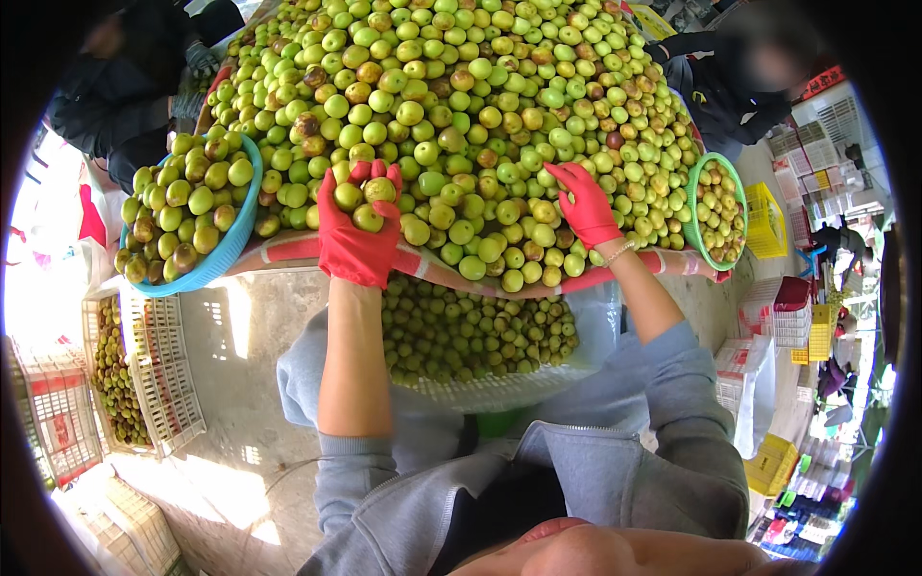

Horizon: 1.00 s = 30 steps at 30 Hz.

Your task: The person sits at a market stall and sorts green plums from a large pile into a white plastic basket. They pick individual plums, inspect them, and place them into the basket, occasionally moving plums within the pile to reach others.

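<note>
A broad heap of green and brownish jujube-like fruits covers the table before me. My left hand, in a red rubber glove, is palm up with three fruits held in its curled fingers. In a matching glove, my right hand rests over the heap with thumb and fingers apart, touching or just above the fruits; nothing shows in its grip. Below the table's cloth-covered edge, a lined crate full of fruits stands at my lap.
A blue basket of fruits leans at the table's left corner, a green basket at the right. Co-workers sit at both far sides. Plastic crates stand on the floor left; yellow crates and others stand right.
</note>
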Motion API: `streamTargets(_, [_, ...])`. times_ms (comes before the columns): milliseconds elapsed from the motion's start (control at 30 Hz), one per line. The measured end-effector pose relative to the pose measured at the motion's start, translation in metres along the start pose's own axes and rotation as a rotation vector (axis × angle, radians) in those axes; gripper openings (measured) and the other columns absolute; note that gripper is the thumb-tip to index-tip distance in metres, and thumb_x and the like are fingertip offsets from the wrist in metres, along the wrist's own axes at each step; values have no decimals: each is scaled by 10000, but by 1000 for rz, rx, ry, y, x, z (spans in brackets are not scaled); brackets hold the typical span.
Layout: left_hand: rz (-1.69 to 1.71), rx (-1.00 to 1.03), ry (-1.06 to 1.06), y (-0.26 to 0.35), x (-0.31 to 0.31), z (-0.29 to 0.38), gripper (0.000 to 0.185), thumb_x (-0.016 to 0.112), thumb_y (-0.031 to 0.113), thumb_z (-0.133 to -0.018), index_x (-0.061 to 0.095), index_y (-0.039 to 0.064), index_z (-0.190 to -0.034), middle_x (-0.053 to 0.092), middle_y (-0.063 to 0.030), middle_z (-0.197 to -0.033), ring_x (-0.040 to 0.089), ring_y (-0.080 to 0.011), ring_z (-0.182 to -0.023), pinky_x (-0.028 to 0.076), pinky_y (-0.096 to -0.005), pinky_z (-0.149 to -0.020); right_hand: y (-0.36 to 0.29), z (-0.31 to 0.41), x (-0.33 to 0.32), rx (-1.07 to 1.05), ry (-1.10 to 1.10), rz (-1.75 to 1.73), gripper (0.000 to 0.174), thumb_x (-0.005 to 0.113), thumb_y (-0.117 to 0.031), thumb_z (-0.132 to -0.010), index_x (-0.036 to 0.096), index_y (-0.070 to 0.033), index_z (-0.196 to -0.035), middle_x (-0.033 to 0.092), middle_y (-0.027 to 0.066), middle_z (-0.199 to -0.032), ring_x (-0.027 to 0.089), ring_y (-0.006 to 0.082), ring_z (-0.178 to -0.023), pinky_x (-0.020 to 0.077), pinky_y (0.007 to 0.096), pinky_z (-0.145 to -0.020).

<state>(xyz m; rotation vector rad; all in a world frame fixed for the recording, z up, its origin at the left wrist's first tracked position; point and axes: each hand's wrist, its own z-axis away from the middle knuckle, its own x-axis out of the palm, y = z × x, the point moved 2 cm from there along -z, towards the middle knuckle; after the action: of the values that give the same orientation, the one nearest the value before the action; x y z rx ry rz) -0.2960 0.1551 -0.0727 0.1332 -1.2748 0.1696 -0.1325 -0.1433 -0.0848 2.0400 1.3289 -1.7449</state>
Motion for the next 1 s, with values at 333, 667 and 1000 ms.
streamTargets(333, [-53,8,7,-5,-5,-1,378,598,397,-873,571,57,-1035,589,-74,-1090,544,-268,-1086,464,-224,-563,-40,15,9,290,185,-730,258,589,-119,-912,583,-21,-1150,651,89,-947,654,134,-784,504,245,-742])
streamTargets(667, [-242,-337,-94,-53,5,4,446,521,440,-918,520,114,-1221,584,-111,-1186,596,-270,-1002,494,-223,-533,-116,-6,3,142,156,-770,270,486,-177,-977,580,-39,-1188,658,42,-1024,615,123,-845,506,270,-774])
streamTargets(1000, [137,-283,-292,-30,15,6,530,511,500,-912,474,156,-1314,469,-109,-1329,469,-248,-1203,530,-313,-705,-64,-66,63,-148,2,-81,218,567,-200,-902,630,-74,-1068,605,88,-1079,581,275,-967,460,362,-864])
